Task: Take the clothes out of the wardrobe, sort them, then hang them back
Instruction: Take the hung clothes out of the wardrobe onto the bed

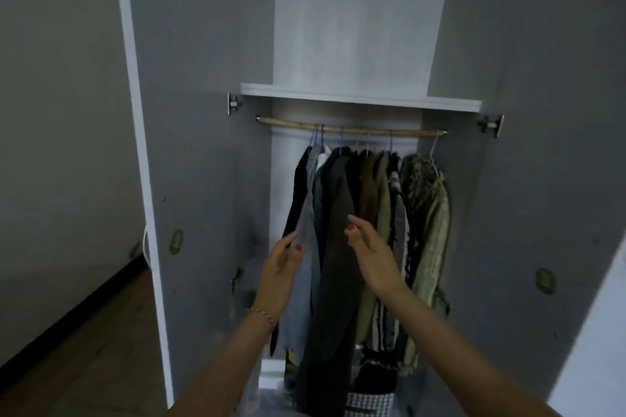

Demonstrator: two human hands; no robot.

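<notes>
Two hands: raised before hanging clothes [369, 213]
Left hand [281, 267]: fingers relaxed, gripping nothing
Right hand [369, 250]: fingers loosely spread, empty

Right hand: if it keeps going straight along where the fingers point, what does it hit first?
Most likely the dark grey jacket hanging on the rail: the right hand points up and left at it, fingers relaxed. Depth is unclear from this single view.
</notes>
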